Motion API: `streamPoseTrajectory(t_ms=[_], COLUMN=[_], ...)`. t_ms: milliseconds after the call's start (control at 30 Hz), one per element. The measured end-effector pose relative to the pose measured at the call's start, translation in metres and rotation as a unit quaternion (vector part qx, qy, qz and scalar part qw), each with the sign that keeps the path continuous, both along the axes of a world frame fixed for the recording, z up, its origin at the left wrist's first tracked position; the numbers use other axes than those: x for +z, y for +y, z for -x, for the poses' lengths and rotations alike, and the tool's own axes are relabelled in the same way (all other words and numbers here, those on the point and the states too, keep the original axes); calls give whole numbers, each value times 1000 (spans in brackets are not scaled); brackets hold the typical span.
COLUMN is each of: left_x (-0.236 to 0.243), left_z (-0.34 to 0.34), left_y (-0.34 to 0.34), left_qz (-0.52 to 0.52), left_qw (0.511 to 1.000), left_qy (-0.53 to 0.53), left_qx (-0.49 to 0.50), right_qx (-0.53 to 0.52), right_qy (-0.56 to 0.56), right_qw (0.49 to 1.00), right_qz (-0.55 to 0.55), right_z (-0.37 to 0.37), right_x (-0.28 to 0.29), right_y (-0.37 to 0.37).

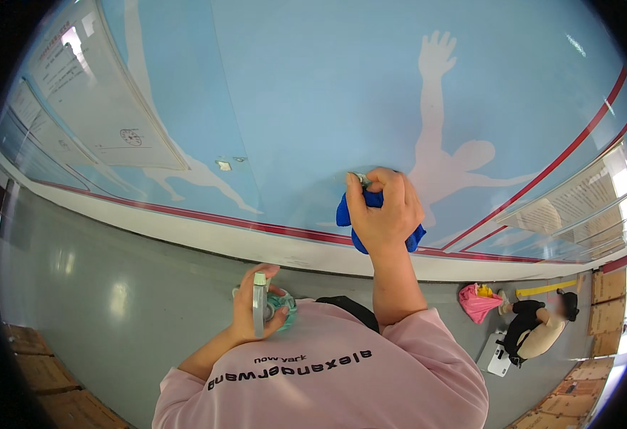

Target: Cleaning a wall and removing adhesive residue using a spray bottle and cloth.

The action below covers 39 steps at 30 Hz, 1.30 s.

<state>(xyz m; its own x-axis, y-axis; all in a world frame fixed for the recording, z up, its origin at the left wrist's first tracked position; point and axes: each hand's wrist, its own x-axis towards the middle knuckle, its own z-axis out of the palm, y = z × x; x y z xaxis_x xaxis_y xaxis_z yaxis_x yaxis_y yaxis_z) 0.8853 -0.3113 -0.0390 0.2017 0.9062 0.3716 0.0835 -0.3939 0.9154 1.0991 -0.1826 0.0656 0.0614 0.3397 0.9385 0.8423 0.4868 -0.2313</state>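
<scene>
My right hand is closed on a bunched blue cloth against the pale blue wall, with a small pale green bit at my thumb and index finger. The wall carries white figure silhouettes and red stripes. To the left of that hand is a small pale patch on the wall. My left hand, low in front of my chest, is wrapped round a grey upright tool with a pale green tip, alongside a translucent teal round object.
Framed sheets hang at left and right. Below the wall runs a grey floor. At right, a seated person is beside a pink bag, a white case and a yellow strip. Cardboard boxes stand at both sides.
</scene>
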Motion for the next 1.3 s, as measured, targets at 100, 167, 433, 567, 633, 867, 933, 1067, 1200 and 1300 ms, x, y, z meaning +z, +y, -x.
streamPoseTrajectory(t_ms=[100,167,433,567,633,867,933,1067,1200,1300], left_x=[0,2,3,3,4,2,3,3,3,3], left_z=[0,-1,0,1,0,0,0,1,1,1], left_y=[0,-1,-2,-2,-2,-3,-4,-4,-5,-6], left_qz=[-8,-2,21,30,20,5,4,-1,5,7], left_qw=[1000,1000,1000,1000,1000,1000,1000,1000,1000,1000], left_qy=[-4,-5,4,0,2,6,15,12,10,8], left_qx=[5,4,-6,-9,-4,8,13,11,11,10], right_qx=[3,2,-5,-10,-15,-10,-9,-10,-15,-13], right_qy=[-15,-18,-7,-8,-14,-21,-13,-11,-25,-19], right_qw=[1000,1000,1000,1000,1000,1000,1000,1000,1000,1000], right_qz=[8,3,2,2,0,-13,-5,1,-7,-6], right_z=[-1,-2,1,0,0,-1,2,2,1,0], right_x=[-1,-3,-2,-3,-4,-4,-3,-2,-4,-3], right_y=[0,1,1,1,1,2,0,-1,1,0])
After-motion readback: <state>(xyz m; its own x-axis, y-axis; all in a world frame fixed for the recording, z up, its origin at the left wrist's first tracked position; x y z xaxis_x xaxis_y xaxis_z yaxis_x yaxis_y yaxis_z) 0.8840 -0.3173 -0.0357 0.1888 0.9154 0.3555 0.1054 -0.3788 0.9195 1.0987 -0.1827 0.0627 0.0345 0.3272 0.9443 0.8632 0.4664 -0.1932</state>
